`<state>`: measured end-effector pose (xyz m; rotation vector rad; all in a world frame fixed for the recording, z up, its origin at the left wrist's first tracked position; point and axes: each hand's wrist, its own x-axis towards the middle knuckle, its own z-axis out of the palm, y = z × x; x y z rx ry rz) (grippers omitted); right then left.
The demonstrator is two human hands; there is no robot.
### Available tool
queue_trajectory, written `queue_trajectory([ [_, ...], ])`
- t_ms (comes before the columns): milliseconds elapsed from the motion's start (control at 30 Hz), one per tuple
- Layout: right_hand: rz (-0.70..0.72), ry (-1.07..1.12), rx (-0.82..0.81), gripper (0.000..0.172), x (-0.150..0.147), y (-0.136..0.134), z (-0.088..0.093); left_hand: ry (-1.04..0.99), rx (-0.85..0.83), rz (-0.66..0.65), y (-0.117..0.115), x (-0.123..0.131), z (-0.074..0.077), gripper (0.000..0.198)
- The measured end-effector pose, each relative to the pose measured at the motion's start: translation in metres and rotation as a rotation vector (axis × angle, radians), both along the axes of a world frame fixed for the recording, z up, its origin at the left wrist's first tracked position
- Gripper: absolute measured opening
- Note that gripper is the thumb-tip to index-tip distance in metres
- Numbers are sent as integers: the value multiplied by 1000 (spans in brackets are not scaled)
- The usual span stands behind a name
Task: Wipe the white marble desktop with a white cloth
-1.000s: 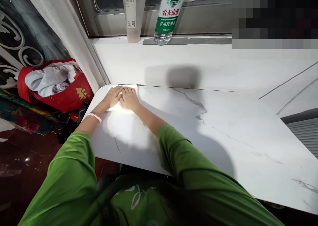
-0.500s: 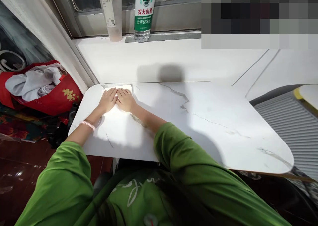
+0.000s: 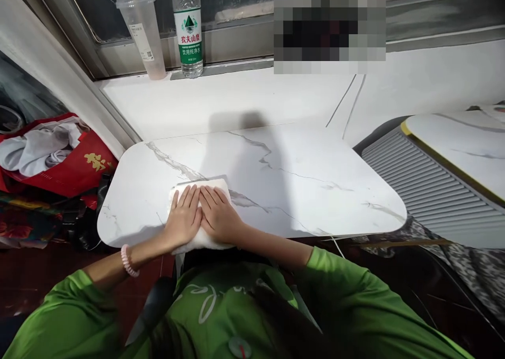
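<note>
We are resting our left hand [image 3: 183, 217] and right hand [image 3: 221, 217] side by side, both spread open and flat, covering a white cloth [image 3: 203, 239] without clasping it. The cloth is lying along the near edge of the white table [image 3: 335, 203]. Behind the table, a water bottle [image 3: 191, 38] and plastic cup [image 3: 144, 38] are standing; left of it, a red bag [image 3: 69, 177] is sitting.

Green sleeves [image 3: 355, 290], pink coiled wristband [image 3: 127, 261]
</note>
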<state>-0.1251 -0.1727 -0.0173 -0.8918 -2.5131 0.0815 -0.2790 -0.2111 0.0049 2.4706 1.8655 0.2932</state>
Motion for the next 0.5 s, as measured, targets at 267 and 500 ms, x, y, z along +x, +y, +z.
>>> queue_trajectory([
  [267,-11,-63,-36,58,-29,79,2,-14,-45,47,83,-26,0,55],
  [500,8,-76,-28,54,-68,202,8,-38,-59,182,204,-54,3,55],
])
